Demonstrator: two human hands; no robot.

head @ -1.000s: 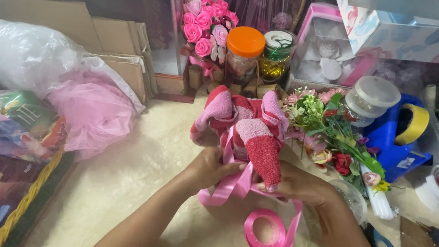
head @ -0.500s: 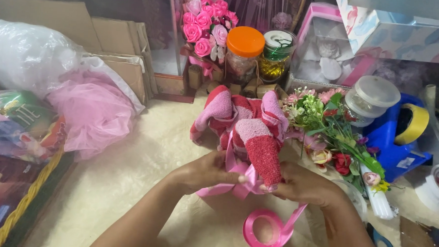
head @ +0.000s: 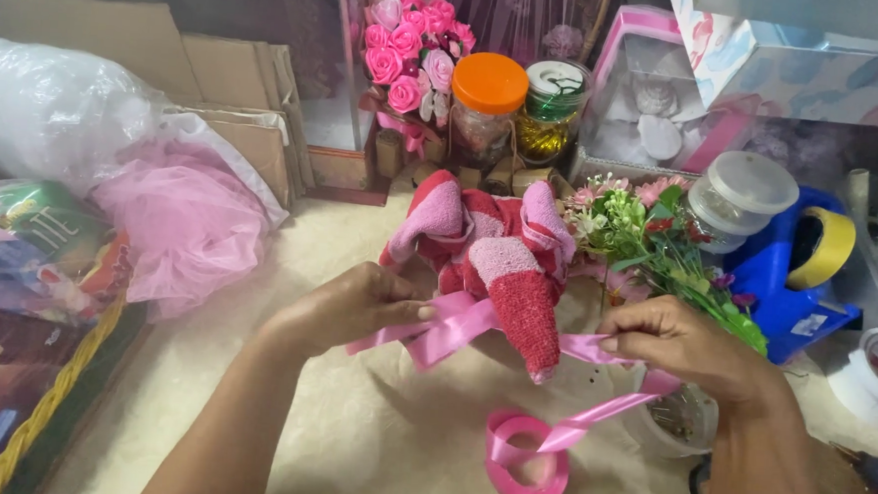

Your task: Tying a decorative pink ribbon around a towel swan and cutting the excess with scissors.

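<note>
— A cluttered cream tabletop (head: pixel 251 388), with jars and flower boxes behind. What's different?

— The left hand (head: pixel 351 308) and right hand (head: pixel 689 345) have drawn apart, each pinching the pink ribbon (head: pixel 455 323) taut around the red-and-pink rolled towel (head: pixel 503 260).

— Knotted?

— Probably being cinched; the towel hides the crossing. The ribbon roll (head: pixel 528 457) lies nearer.

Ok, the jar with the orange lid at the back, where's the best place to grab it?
Probably by the orange lid from above: the jar stands upright, and the lid is its only free part. The red and pink towel bundle blocks its front, with the rose bouquet and the green-topped jar close alongside.
</note>
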